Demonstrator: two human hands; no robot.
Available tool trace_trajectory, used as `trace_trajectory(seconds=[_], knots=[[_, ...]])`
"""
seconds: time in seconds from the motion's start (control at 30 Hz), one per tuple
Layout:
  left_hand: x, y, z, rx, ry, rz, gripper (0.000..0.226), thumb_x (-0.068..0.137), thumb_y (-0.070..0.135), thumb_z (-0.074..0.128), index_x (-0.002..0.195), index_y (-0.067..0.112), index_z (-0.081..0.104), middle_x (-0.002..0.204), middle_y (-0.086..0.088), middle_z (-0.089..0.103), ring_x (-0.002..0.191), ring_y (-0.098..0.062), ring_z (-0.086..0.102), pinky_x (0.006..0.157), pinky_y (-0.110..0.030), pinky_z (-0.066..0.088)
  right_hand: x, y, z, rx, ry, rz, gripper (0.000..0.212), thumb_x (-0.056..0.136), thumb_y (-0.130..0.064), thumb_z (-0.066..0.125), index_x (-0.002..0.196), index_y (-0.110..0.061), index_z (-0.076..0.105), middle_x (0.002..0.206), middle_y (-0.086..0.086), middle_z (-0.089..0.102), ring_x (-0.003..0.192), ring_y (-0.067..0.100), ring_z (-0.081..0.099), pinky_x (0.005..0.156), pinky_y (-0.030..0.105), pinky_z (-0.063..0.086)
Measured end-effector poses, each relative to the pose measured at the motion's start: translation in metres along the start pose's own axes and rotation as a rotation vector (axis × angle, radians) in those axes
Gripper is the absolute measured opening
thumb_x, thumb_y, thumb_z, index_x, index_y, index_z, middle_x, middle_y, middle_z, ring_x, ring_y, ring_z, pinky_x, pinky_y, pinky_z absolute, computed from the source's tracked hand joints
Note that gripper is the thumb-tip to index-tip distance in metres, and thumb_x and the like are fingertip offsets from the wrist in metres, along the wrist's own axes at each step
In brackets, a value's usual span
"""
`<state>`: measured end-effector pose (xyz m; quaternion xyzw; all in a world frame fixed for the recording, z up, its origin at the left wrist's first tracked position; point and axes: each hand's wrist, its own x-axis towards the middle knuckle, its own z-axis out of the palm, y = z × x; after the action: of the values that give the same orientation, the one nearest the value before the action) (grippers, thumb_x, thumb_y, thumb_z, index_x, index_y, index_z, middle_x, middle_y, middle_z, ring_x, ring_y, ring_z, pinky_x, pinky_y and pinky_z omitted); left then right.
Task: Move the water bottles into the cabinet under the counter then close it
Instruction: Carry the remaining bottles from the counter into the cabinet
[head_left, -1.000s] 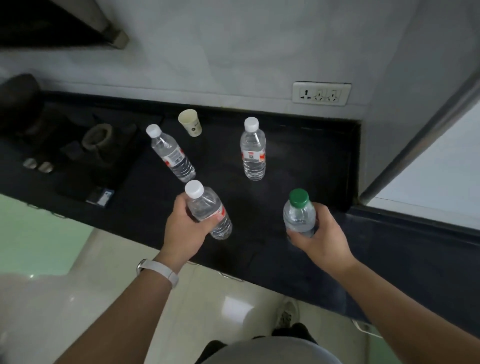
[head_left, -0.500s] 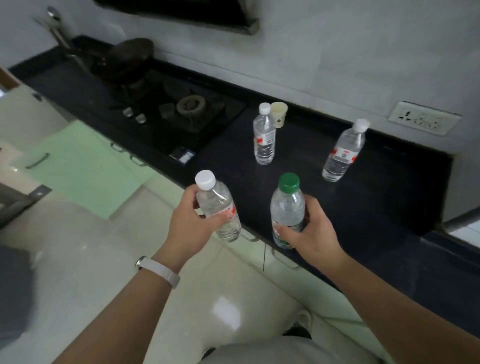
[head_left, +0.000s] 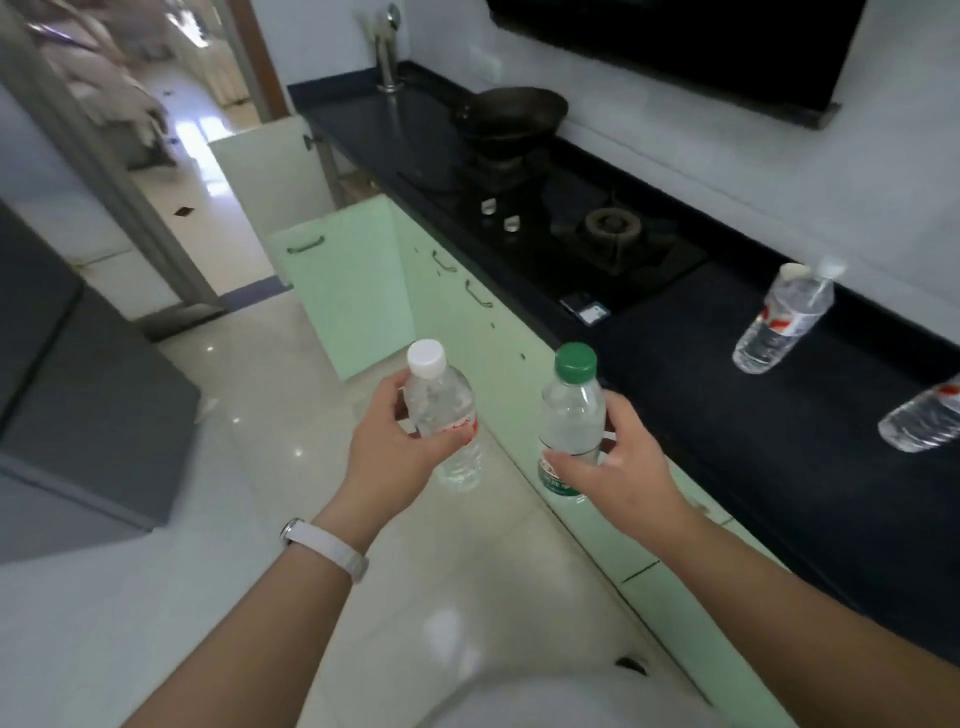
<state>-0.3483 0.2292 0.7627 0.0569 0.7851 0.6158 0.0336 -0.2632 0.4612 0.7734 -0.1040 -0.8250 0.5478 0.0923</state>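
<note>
My left hand (head_left: 395, 452) grips a white-capped water bottle (head_left: 441, 410) with a red label, held over the floor. My right hand (head_left: 618, 467) grips a green-capped water bottle (head_left: 571, 410) beside it, in front of the pale green cabinet fronts. On the black counter (head_left: 779, 447) a red-labelled bottle (head_left: 779, 322) stands at the right, with a paper cup behind its neck. Another bottle (head_left: 924, 421) shows at the right edge, partly cut off. A pale green cabinet door (head_left: 348, 291) under the counter stands open ahead to the left.
A gas hob (head_left: 608, 234) with a dark wok (head_left: 514, 117) sits on the counter beyond the bottles. A tap (head_left: 387, 47) stands at the counter's far end. A grey unit (head_left: 78, 415) stands on the left of the glossy tiled floor. A doorway opens at the far left.
The view has swung left along the counter. Both hands have carried their bottles off the counter and now hold them over the floor, in front of the cabinets.
</note>
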Motion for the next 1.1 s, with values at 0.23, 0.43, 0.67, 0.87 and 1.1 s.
trace_trajectory(seconds=[0.23, 0.43, 0.67, 0.87, 1.1], knots=[[-0.007, -0.021, -0.092, -0.022, 0.208, -0.034, 0.072, 0.054, 0.042, 0.095, 0.117, 0.044, 0.059, 0.103, 0.017, 0.071, 0.095, 0.002, 0.068, 0.07, -0.009, 0.051, 0.029, -0.042, 0.085, -0.011, -0.209, -0.101, 0.053, 0.066, -0.038, 0.081, 0.102, -0.061, 0.05, 0.104, -0.031, 0.063, 0.092, -0.008, 0.061, 0.067, 0.006, 0.047], [-0.007, -0.041, -0.149, 0.008, 0.357, -0.104, 0.074, 0.057, 0.04, 0.094, 0.122, 0.039, 0.059, 0.107, 0.018, 0.072, 0.1, -0.001, 0.068, 0.079, -0.017, 0.055, 0.066, -0.063, 0.154, 0.007, -0.359, -0.13, 0.05, 0.061, -0.052, 0.077, 0.099, -0.064, 0.047, 0.104, -0.037, 0.059, 0.092, -0.013, 0.058, 0.065, 0.006, 0.046], [0.038, -0.057, -0.198, 0.077, 0.482, -0.192, 0.065, 0.066, 0.024, 0.094, 0.117, 0.041, 0.058, 0.103, 0.025, 0.07, 0.095, 0.005, 0.067, 0.07, -0.007, 0.05, 0.135, -0.066, 0.233, 0.064, -0.492, -0.111, 0.048, 0.067, -0.043, 0.082, 0.098, -0.06, 0.049, 0.102, -0.035, 0.061, 0.091, -0.009, 0.06, 0.069, 0.014, 0.05], [0.114, -0.059, -0.227, 0.134, 0.54, -0.253, 0.065, 0.067, 0.023, 0.093, 0.122, 0.032, 0.061, 0.103, 0.018, 0.072, 0.095, 0.002, 0.067, 0.07, -0.008, 0.05, 0.222, -0.074, 0.283, 0.144, -0.534, -0.066, 0.05, 0.067, -0.036, 0.084, 0.106, -0.043, 0.055, 0.101, -0.03, 0.063, 0.09, -0.005, 0.063, 0.069, 0.011, 0.051], [0.192, -0.051, -0.256, 0.173, 0.582, -0.251, 0.069, 0.062, 0.041, 0.092, 0.123, 0.04, 0.059, 0.111, 0.019, 0.07, 0.103, -0.002, 0.067, 0.078, -0.013, 0.053, 0.316, -0.103, 0.329, 0.197, -0.578, -0.071, 0.048, 0.056, -0.052, 0.076, 0.098, -0.052, 0.054, 0.097, -0.029, 0.065, 0.088, -0.003, 0.066, 0.067, 0.013, 0.052]])
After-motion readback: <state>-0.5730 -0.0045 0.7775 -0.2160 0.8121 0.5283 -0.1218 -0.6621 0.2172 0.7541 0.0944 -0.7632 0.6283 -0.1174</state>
